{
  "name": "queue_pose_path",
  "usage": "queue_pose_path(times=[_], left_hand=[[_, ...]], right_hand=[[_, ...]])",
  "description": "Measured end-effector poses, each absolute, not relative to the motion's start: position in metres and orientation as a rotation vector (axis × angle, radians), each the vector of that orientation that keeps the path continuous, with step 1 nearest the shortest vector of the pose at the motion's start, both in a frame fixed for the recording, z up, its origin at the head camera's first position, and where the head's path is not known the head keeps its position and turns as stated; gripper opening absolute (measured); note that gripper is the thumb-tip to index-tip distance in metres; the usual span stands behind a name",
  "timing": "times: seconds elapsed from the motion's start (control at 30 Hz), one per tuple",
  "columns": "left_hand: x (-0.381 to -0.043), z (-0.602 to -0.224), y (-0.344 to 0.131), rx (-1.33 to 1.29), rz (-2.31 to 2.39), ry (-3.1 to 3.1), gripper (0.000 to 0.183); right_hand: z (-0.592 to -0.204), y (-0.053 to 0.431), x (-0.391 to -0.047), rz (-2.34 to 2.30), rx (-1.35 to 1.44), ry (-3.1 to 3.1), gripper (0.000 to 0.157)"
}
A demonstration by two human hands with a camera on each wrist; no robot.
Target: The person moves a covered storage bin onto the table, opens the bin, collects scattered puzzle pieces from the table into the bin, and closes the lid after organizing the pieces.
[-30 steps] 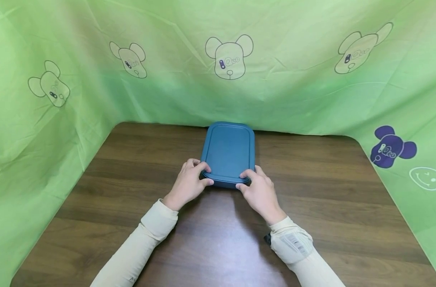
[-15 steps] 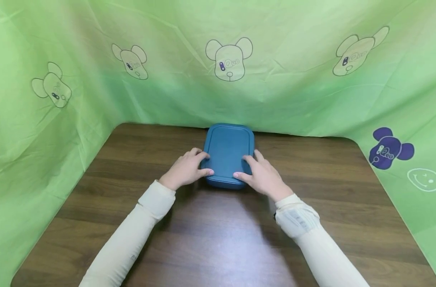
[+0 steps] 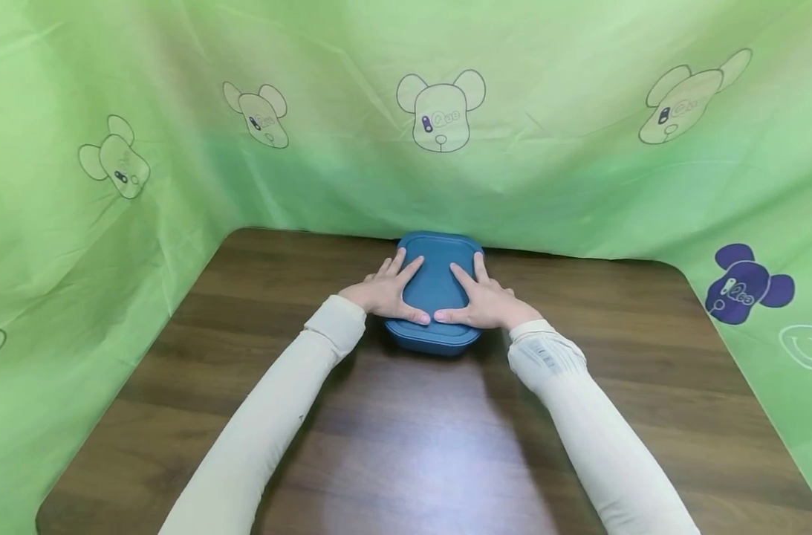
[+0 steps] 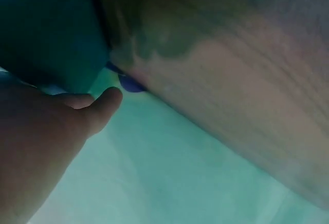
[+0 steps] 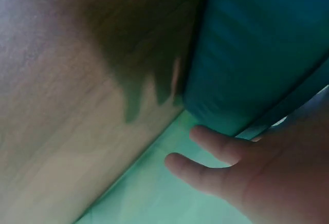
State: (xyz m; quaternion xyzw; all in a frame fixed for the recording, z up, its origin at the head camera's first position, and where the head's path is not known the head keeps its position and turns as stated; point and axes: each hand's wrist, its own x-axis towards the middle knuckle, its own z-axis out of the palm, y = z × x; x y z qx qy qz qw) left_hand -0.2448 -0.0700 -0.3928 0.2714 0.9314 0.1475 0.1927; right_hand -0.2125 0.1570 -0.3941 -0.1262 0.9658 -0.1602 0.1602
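A blue rectangular lidded box (image 3: 435,286) with rounded corners lies on the table near its back edge, lid uppermost. My left hand (image 3: 388,293) rests on the left part of the lid, thumb and fingers spread. On the right part lies my right hand (image 3: 486,301), its thumb and fingers spread too, the thumbs pointing at each other near the front. In the left wrist view the side of the box (image 4: 56,29) stands beside the left hand (image 4: 46,126). The right wrist view has the box's side (image 5: 257,39) above the outstretched fingers of the right hand (image 5: 272,167).
A dark wood-grain table (image 3: 406,446) carries the box. Green cloth (image 3: 339,178) printed with bear heads hangs behind the table and along both sides, close to the back of the box.
Both hands have slid from the front corners of the box farther back onto its lid, and their fingers have spread. The box looks about where it was; the head view has shifted slightly.
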Motion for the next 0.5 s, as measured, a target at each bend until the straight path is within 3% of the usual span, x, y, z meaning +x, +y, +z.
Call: queue_pose_path(times=[0.5], left_hand=[[-0.247,-0.396,-0.085,0.644,0.467,2.584,0.114]], right_hand=[[-0.400,0.139,-0.221,-0.507,-0.343,2.737,0.115]])
